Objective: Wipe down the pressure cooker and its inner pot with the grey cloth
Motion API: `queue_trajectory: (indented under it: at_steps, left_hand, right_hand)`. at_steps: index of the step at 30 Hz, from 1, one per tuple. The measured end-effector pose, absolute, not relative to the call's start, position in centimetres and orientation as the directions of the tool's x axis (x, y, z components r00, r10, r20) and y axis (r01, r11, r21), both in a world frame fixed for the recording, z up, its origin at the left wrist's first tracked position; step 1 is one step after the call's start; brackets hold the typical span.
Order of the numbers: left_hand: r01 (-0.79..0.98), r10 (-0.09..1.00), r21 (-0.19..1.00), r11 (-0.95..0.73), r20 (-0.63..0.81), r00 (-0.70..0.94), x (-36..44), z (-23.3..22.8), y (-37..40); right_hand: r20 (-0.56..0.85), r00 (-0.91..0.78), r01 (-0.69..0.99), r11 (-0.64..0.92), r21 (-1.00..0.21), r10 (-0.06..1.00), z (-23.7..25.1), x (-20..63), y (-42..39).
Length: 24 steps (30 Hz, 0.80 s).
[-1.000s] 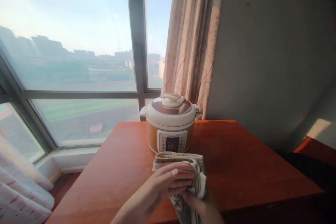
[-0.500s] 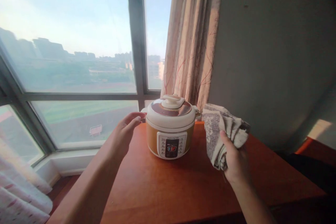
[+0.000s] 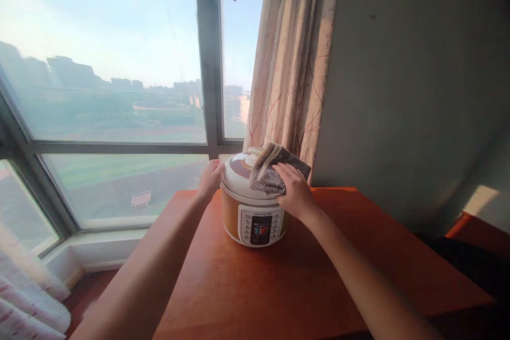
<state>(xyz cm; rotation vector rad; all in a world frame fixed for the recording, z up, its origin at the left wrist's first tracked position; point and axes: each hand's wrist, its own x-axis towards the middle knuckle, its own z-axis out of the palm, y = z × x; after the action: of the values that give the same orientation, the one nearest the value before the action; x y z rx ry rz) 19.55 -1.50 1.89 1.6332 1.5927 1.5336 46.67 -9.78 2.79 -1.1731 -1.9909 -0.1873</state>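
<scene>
A white and gold electric pressure cooker [image 3: 233,218] stands upright on the wooden table, its button panel facing me. My left hand [image 3: 210,179] is closed around the handle on the cooker's left side, hiding that handle. On the right part of the lid lies a folded grey and cream cloth [image 3: 268,178], covering some of the lid and its knob. My right hand [image 3: 295,189] grips the cloth and presses it against the lid, fingers bent over it.
The reddish-brown table [image 3: 247,287] runs under the cooker. Behind it are a large window [image 3: 119,146] and a beige curtain [image 3: 292,64]. A grey wall [image 3: 398,90] rises on the right. Another curtain [image 3: 27,297] hangs at lower left.
My right hand has carried the cloth left from beside the cooker onto its lid. My left hand has closed on the side handle, where its fingers were looser before.
</scene>
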Motion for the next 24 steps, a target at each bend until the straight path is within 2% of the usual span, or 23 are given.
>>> queue_trajectory:
  at_steps: [7,16,20,24]
  left_hand:
    - [0.455,0.875,0.833,-0.314,0.44,-0.203,19.9,1.6,-0.9]
    - [0.363,0.886,0.874,-0.323,0.414,-0.209,19.0,1.0,-0.5]
    - [0.274,0.881,0.894,-0.355,0.418,-0.222,19.2,0.3,-0.1]
    - [0.202,0.887,0.916,-0.348,0.391,-0.247,19.5,0.0,-0.1]
  right_hand:
    - [0.566,-0.185,0.856,0.415,-0.309,0.803,5.3,47.7,-4.0]
    - [0.43,-0.133,0.874,0.31,-0.375,0.893,7.0,49.6,2.0]
    - [0.413,-0.156,0.879,0.317,-0.357,0.897,7.4,49.5,2.7]
    - [0.433,-0.227,0.859,0.389,-0.333,0.872,7.6,49.1,1.9]
